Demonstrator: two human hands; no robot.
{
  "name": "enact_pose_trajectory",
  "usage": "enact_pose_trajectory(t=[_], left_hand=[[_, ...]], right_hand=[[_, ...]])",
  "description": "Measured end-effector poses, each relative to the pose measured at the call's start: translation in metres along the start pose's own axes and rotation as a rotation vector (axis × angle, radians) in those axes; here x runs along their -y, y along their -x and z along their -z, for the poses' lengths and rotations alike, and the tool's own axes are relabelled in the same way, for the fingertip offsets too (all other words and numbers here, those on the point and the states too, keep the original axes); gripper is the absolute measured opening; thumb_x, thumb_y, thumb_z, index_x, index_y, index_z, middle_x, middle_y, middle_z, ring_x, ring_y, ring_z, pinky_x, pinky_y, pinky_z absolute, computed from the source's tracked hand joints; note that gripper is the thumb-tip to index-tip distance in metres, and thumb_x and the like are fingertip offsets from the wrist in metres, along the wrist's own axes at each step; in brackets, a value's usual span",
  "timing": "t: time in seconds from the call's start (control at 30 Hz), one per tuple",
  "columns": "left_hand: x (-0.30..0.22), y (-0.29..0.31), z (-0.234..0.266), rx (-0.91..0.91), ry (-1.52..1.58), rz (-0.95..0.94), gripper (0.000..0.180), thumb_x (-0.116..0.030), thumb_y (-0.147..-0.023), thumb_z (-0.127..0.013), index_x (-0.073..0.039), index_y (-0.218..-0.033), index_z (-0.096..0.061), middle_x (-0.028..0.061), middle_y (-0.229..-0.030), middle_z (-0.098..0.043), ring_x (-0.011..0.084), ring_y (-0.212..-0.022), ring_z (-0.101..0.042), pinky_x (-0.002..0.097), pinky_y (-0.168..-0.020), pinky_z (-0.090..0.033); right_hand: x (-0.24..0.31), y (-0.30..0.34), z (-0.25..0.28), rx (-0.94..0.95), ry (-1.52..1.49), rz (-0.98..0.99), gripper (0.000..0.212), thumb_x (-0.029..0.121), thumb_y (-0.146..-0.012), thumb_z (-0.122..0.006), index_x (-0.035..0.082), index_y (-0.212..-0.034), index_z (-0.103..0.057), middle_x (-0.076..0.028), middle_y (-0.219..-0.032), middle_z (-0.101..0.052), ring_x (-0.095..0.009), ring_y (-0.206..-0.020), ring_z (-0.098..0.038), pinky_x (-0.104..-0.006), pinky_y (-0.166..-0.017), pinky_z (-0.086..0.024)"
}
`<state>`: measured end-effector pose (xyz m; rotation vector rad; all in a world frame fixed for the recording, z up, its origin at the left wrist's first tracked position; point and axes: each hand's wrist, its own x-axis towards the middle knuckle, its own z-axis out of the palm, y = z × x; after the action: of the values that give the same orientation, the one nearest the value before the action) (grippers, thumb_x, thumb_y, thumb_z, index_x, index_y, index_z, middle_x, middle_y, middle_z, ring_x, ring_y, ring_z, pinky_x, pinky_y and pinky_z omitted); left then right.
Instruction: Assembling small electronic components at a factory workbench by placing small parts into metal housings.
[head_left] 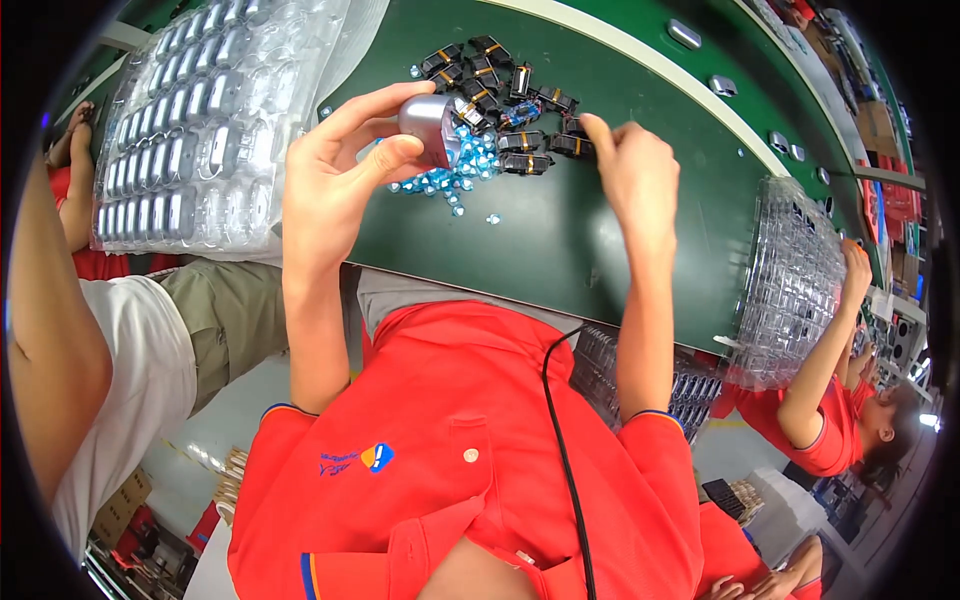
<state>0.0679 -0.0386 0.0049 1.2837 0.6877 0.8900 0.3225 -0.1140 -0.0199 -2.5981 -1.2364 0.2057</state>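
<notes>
My left hand [335, 180] grips a rounded silver-grey plastic casing [424, 122] between thumb and fingers, raised above the green tabletop. Its open side faces right. Below and beside it lies a heap of small shiny light-blue pieces [440, 182], a few scattered apart. Several black rectangular modules [525, 162] with orange-gold strips are grouped beyond and right of the heap. One bluish part [520, 113] lies among them. My right hand [642, 180] is at the right edge of this group, fingers curled and closed; whatever is in its fingertips is hidden.
A clear plastic tray [215, 150] with rows of silver casings stands at the left. Stacked clear trays [795, 270] are at the right. Beyond a pale rail [640, 70], silver casings [684, 34] sit on a green strip. Co-workers are on both sides.
</notes>
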Motion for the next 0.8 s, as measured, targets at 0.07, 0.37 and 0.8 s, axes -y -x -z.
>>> enact_pose_trajectory(t=[0.07,0.37,0.8], left_hand=[[0.002,0.001,0.002,-0.025,-0.001,-0.015,0.038,-0.001,-0.088,-0.069,0.003,-0.126,-0.062,0.0124,-0.115,-0.067,0.0165,-0.098,-0.067,0.0289,-0.079,-0.060],[-0.002,0.008,0.023,-0.039,0.033,-0.020,0.038,-0.002,-0.087,-0.071,0.002,-0.124,-0.064,0.0113,-0.116,-0.067,0.0157,-0.097,-0.067,0.0272,-0.080,-0.057],[0.005,0.009,0.003,0.029,0.006,-0.056,0.038,-0.002,-0.085,-0.073,0.001,-0.122,-0.066,0.0093,-0.113,-0.068,0.0165,-0.098,-0.066,0.0294,-0.085,-0.055]], right_hand=[[0.006,-0.009,-0.015,-0.025,0.118,0.049,0.045,0.041,-0.093,-0.062,-0.004,-0.100,-0.068,-0.021,-0.090,-0.068,-0.026,-0.078,-0.068,-0.0358,-0.077,-0.054],[0.020,0.010,-0.007,-0.075,-0.664,0.202,0.031,0.013,-0.090,-0.069,-0.004,-0.115,-0.059,-0.015,-0.100,-0.067,-0.022,-0.084,-0.069,-0.0332,-0.074,-0.056],[0.068,0.078,0.002,-0.066,-1.108,0.492,0.036,-0.009,-0.080,-0.074,-0.006,-0.115,-0.064,-0.012,-0.110,-0.066,-0.019,-0.097,-0.067,-0.0309,-0.090,-0.055]])
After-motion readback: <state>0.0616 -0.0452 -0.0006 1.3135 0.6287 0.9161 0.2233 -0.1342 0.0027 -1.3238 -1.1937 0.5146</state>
